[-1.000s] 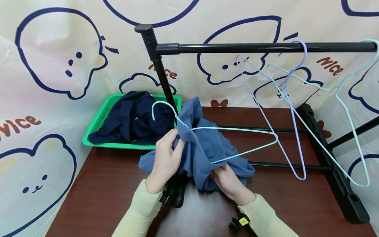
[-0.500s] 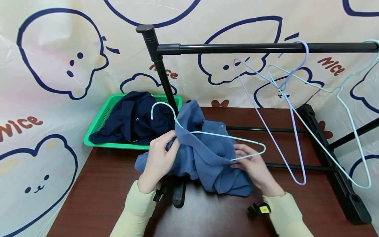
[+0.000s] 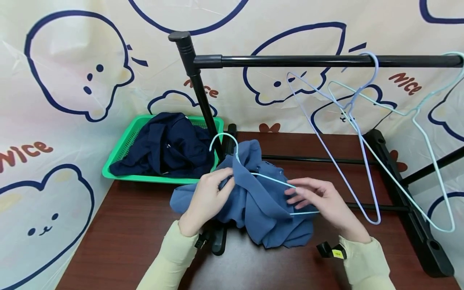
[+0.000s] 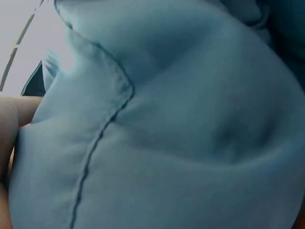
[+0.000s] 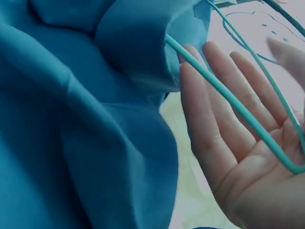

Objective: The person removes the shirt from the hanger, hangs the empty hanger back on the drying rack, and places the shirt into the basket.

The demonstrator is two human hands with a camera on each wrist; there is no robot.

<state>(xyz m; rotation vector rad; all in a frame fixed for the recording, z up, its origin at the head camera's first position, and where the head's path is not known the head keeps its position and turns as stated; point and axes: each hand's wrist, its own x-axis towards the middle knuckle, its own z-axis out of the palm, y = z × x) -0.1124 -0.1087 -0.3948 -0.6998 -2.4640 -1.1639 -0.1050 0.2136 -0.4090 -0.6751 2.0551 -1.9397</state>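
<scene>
A crumpled blue garment (image 3: pixel 268 217) is bunched in front of me over the table. My left hand (image 3: pixel 208 197) pinches its edge just below the hook of a mint-green hanger (image 5: pixel 228 96). The hook sticks up out of the cloth, and much of the hanger is hidden inside the garment. My right hand (image 3: pixel 322 201) is at the hanger's right end, fingers extended. In the right wrist view the hanger's bent corner lies against the palm. Blue cloth with a stitched seam fills most of the left wrist view, so the left fingertips are largely hidden.
A green basket (image 3: pixel 108 169) holding dark navy clothing (image 3: pixel 163 145) stands at the back left. Behind the garment rises a black clothes rack (image 3: pixel 275 61). A lilac hanger (image 3: pixel 362 161) and another mint hanger (image 3: pixel 431 149) hang from its rail at right.
My right hand has come out from beneath the garment and moved right to the hanger's end. The hanger and garment have shifted right and lower; less of the hanger's right end shows.
</scene>
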